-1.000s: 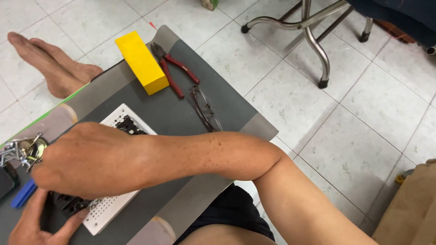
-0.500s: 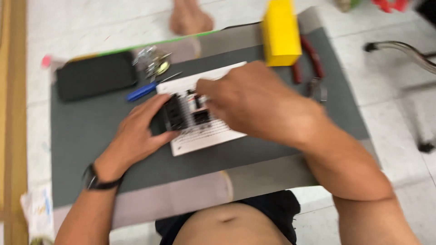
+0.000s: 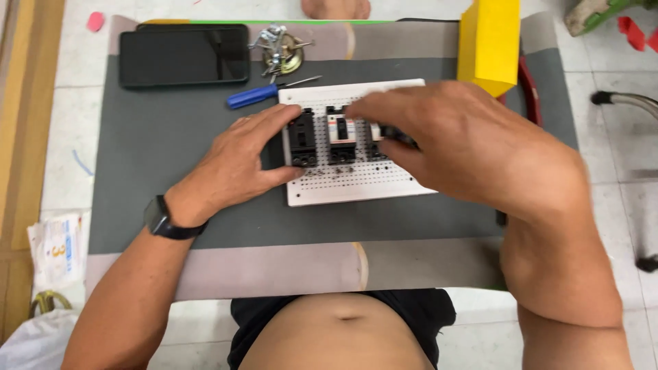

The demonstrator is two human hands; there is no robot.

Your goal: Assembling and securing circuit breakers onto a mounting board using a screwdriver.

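On white perforated board [image 3: 343, 188], black breakers [image 3: 302, 137]

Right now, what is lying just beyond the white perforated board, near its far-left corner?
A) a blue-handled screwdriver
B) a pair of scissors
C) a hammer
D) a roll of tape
A: a blue-handled screwdriver lies on the grey mat just past the far-left corner of the white perforated board, between it and the dark phone.
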